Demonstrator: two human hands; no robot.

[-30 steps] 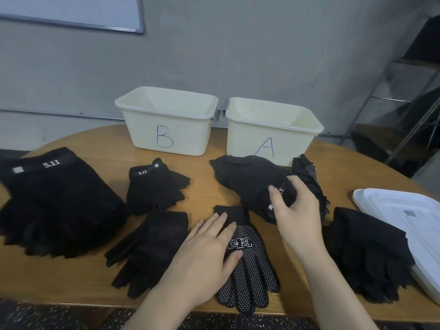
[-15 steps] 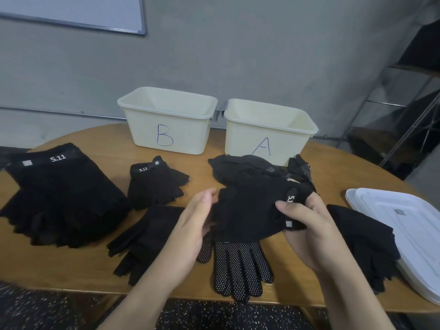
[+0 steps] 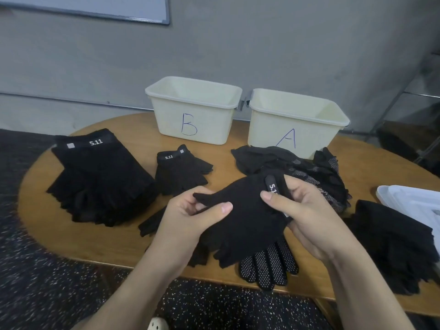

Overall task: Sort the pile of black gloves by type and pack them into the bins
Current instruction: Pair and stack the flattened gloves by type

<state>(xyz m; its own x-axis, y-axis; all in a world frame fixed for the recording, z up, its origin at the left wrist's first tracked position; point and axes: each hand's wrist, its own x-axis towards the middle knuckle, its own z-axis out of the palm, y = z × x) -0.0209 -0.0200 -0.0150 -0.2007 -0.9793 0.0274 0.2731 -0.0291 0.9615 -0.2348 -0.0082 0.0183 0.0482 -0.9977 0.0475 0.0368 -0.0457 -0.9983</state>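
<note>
Glove lifted over table | left hand pinches its fingers | right hand grips cuff

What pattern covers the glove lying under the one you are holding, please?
Small white dots on black, on the dotted glove; head view.

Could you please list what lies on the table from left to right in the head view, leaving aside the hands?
Large stack of 5.11 gloves → small 5.11 glove stack → bin B → bin A → plain black glove pile → white lid.
</note>
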